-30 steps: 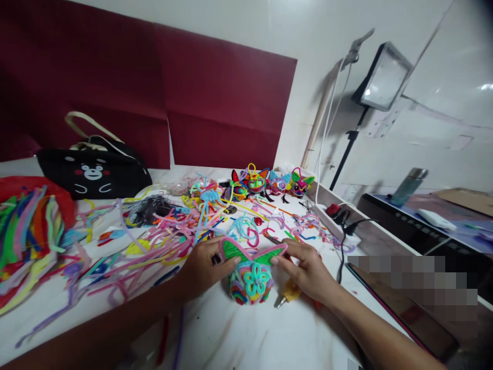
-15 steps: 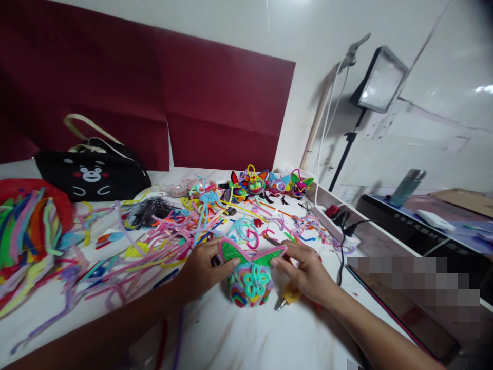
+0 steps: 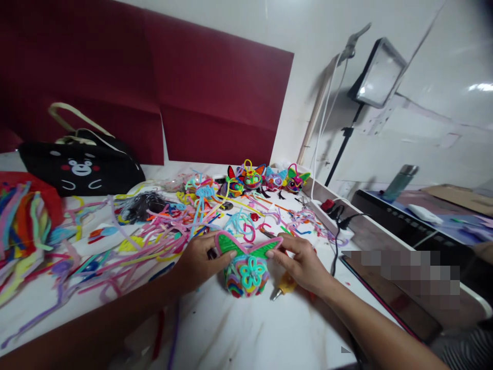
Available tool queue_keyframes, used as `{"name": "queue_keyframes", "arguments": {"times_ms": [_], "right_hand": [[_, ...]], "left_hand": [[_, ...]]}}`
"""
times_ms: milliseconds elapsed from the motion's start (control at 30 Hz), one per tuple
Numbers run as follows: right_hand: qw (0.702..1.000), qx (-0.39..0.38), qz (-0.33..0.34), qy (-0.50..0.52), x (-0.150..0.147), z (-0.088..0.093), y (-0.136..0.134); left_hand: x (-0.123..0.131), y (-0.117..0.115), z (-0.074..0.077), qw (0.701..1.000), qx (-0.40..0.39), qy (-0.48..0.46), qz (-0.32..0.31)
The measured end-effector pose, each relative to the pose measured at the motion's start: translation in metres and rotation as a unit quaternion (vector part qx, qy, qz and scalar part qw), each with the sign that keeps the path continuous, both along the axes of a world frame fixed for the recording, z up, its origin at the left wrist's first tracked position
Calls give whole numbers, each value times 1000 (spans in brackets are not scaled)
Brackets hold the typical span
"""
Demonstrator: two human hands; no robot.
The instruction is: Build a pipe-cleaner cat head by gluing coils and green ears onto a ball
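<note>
Between my hands is a round, multicoloured pipe-cleaner ornament (image 3: 246, 285) with a turquoise flower (image 3: 252, 271) on its front. Two green ears edged in pink rise from its top. My left hand (image 3: 202, 258) pinches the left ear (image 3: 228, 245) between thumb and fingers. At the other side, my right hand (image 3: 302, 258) grips the right ear (image 3: 265, 250) in the same way. A yellow glue gun (image 3: 285, 285) with a metal tip lies on the table just under my right hand, partly hidden by it.
Loose pipe cleaners (image 3: 162, 239) cover the table's left and middle. Several finished eared ornaments (image 3: 254, 179) stand at the back. A black bag (image 3: 84, 169) sits back left. At right are a power strip (image 3: 333, 208) with cables, a phone (image 3: 385, 293) and a lamp (image 3: 379, 72).
The whole view has shifted slightly, so things appear a little further left and higher. Both hands keep their hold on the ornament's ears.
</note>
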State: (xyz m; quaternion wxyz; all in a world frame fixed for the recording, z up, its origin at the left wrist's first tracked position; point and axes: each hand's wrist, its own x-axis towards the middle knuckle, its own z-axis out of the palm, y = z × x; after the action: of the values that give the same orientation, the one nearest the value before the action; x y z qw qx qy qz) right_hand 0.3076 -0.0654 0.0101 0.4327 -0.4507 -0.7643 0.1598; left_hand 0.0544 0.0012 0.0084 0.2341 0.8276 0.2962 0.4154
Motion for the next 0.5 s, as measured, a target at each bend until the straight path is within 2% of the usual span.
{"name": "queue_keyframes", "arguments": {"times_ms": [200, 500], "right_hand": [[1000, -1, 3, 17, 0, 2, 0], [1000, 0, 1, 28, 0, 6, -1]], "left_hand": [[0, 2, 0, 1000, -1, -10, -21], [-2, 6, -2, 999, 31, 6, -11]]}}
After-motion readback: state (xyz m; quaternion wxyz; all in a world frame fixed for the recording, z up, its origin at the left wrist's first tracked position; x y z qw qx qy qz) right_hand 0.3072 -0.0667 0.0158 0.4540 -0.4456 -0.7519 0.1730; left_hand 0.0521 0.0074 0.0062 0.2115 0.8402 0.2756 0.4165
